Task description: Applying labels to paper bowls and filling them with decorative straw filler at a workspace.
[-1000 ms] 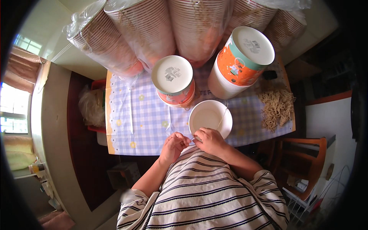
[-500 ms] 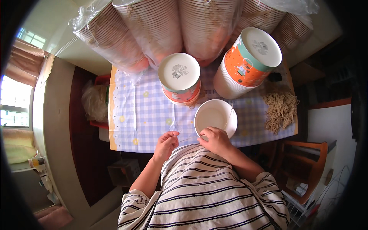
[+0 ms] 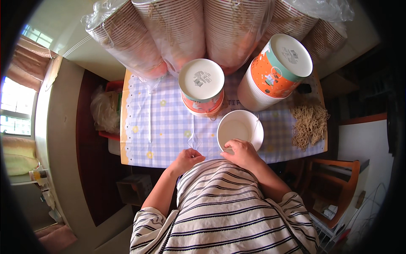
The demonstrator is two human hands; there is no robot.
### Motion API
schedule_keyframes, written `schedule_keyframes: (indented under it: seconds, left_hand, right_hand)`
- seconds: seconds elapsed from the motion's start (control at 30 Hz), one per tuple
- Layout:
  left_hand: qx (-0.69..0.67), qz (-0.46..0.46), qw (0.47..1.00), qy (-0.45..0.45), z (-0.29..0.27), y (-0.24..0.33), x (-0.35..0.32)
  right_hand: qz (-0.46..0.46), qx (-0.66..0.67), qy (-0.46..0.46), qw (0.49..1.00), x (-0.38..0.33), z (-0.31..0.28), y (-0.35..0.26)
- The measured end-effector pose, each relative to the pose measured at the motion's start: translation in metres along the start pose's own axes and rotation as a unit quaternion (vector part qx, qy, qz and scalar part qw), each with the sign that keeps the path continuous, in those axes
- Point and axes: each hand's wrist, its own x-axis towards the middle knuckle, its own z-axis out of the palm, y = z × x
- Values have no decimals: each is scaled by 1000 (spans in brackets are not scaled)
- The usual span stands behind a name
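Note:
A white paper bucket [image 3: 225, 127] stands mouth up at the table's near edge, its inside facing me. A thin string [image 3: 258, 120] shows at its far right rim. My right hand [image 3: 242, 152] lies over the near rim, thumb outside and fingers curled inward, pinching the string. Just left of the bucket, my left hand [image 3: 189, 161] is closed, thumb and fingertips pressed together, on the string's other part. Between the hands the string is too thin to follow clearly. A bundle of beige strings [image 3: 310, 126] lies at the table's right side.
Upside-down paper buckets [image 3: 201, 79] sit beyond the open one. A taller stack of orange and green buckets [image 3: 275, 74] stands to the right. Plastic-wrapped bucket stacks [image 3: 169, 31] line the back. The checked tablecloth [image 3: 169, 127] covers the table. A wooden chair [image 3: 332, 186] stands at right.
My left hand has moved slightly right and down, toward the right hand, and turned knuckles up. The string that stretched between the hands is less visible. My right hand stays at the rim.

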Motion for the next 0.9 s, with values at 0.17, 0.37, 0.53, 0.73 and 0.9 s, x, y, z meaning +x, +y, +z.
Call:
schedule_keyframes:
  seconds: [0.17, 0.37, 0.53, 0.73, 0.9]
  left_hand:
    - [-79, 7, 997, -19, -2, 20, -7]
    - [-258, -8, 959, -115, 7, 29, -6]
    - [-253, -3, 960, -118, 4, 32, -4]
    - [-310, -22, 942, -127, 3, 25, -8]
    - [-308, -8, 944, -117, -2, 18, -14]
  right_hand:
    - [-24, -139, 40, 989, -2, -9, -11]
    - [-222, -84, 33, 971, 7, 2, -36]
    - [-239, -35, 36, 970, 19, 18, -18]
    - [-209, -32, 46, 976, 19, 9, -16]
    - [-190, -39, 30, 981, 16, 0, -14]
